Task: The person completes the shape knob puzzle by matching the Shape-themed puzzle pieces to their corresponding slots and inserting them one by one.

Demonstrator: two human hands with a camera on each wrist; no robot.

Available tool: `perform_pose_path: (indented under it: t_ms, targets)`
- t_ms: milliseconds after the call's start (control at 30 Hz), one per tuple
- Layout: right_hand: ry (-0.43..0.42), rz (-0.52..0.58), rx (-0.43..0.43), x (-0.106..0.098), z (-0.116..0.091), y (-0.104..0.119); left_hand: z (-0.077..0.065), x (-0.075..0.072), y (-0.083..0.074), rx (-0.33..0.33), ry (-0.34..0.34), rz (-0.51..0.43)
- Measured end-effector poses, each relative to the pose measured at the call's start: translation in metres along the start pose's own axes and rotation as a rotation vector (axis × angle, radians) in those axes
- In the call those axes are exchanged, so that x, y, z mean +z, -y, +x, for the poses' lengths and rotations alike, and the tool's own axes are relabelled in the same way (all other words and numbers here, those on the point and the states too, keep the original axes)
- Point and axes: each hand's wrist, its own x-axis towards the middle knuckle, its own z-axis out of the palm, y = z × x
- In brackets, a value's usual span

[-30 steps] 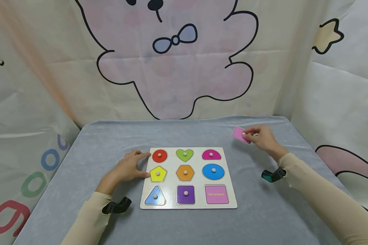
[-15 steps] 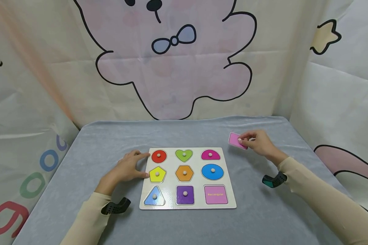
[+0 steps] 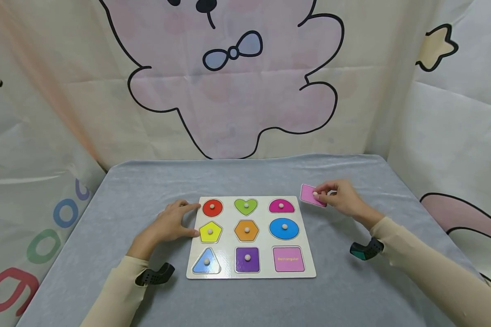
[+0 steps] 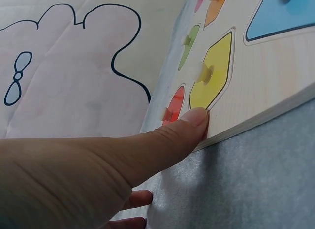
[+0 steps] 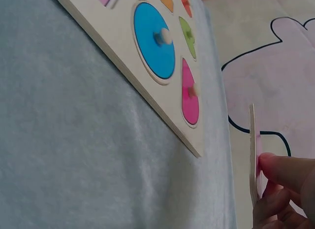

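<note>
A white puzzle board lies on the table, bearing knobbed shape pieces in rows. Its lower right recess is pink, labelled "Rectangular", and holds no piece. My right hand pinches the knob of a pink rectangle puzzle piece, held above the cloth just off the board's upper right corner. In the right wrist view that piece appears edge-on. At the board's left edge rests my left hand, thumb and index finger spread. Its thumb touches the rim near the yellow pentagon piece.
Grey-blue cloth covers the table around the board. A pale backdrop with a cartoon figure stands behind, and printed side curtains flank the table. Each wrist wears a black strap-like device.
My right hand has moved left and toward me with the pink rectangle piece, bringing it closer to the board's upper right corner. My left hand stays at the board's edge.
</note>
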Motion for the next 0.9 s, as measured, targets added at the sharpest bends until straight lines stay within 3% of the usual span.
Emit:
perform_pose_path:
  t_ms: [900]
  targets:
    - [0.144, 0.065, -0.077, 0.030, -0.023, 0.014, 0.001, 0.001, 0.002, 0.003, 0.001, 0.001]
